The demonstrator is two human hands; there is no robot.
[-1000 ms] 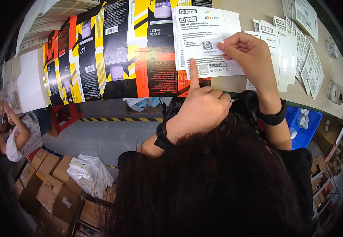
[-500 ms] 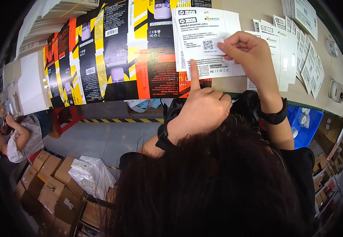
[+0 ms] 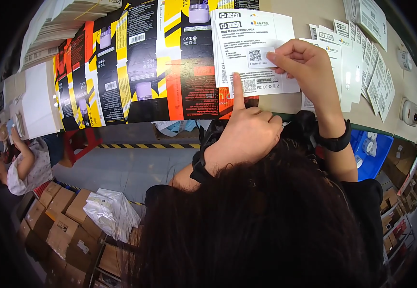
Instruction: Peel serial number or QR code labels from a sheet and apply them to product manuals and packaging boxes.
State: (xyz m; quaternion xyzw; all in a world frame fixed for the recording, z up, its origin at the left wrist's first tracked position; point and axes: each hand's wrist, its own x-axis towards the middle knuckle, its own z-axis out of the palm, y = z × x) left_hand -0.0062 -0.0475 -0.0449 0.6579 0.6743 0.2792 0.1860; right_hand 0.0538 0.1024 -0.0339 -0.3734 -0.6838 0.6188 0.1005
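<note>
Black-and-yellow printed sheets point(image 3: 143, 57) lie on the surface point(image 3: 304, 26). Next, the left hand point(image 3: 249, 129) sets its straight index finger on a white card point(image 3: 278, 38), its other fingers curled; whether they hold anything, I cannot tell. Over that card, the right hand point(image 3: 307, 67) pinches a small label point(image 3: 258, 61) between thumb and fingers. Farther right, loose cards point(image 3: 379, 89) overlap.

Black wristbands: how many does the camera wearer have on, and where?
2: the left wristband, behind the left hand, which touches the white sheets, and the right wristband, behind the right hand, which pinches a small label. Both wrists show, so none seems hidden.
</note>
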